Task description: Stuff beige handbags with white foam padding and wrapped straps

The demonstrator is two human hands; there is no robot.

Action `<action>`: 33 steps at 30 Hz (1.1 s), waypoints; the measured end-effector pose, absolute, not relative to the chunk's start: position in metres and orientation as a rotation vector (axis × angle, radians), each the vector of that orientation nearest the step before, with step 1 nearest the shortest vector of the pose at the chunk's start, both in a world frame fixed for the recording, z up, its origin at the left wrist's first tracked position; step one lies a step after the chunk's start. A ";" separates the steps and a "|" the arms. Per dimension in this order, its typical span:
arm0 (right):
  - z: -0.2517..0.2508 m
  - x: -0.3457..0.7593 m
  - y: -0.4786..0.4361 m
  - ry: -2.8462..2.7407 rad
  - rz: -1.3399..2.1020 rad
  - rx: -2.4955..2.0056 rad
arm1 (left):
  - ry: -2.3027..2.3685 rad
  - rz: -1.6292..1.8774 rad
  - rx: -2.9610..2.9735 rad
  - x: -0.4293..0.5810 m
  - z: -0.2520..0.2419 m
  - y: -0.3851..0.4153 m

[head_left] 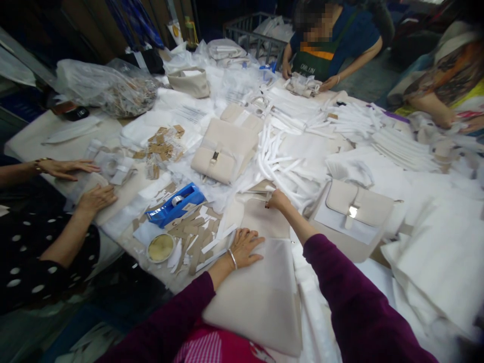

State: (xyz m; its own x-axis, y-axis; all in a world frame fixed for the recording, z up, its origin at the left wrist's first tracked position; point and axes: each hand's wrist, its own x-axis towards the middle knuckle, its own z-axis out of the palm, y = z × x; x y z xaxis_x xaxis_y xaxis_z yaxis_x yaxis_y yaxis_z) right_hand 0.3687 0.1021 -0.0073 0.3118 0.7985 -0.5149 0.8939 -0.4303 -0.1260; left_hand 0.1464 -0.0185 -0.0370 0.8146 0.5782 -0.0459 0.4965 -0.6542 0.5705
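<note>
A beige bag (260, 297) lies flat in front of me, its near end at the table's front edge. My left hand (245, 248) rests on it with fingers spread, pressing near its left side. At the bag's far end, my right hand (279, 200) is closed, fingers pinched on the beige material there; the fingertips are partly hidden. White stuffed rolls (274, 151) lie just beyond that hand. To its right is another beige bag (357, 212) with a metal clasp and a white sheet under its flap. A third beige bag (227, 151) with a clasp sits further back.
Left of my bag are a blue tape dispenser (176, 204), a round tin (161, 248), beige strips (196, 227) and brown tags (162, 143). A co-worker's hands (94, 199) work at the left. Two more people are across the table. White sheets (442, 257) pile up at right.
</note>
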 end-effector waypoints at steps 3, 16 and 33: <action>0.010 0.371 0.094 1.683 -0.865 2.323 | 0.781 0.183 2.420 0.146 -0.036 -0.019; 0.048 0.296 -0.078 2.380 -0.471 2.362 | 0.828 0.225 2.404 0.142 -0.044 -0.022; -0.004 0.291 -0.146 2.529 -0.490 2.230 | 1.002 0.232 2.286 0.108 -0.062 -0.035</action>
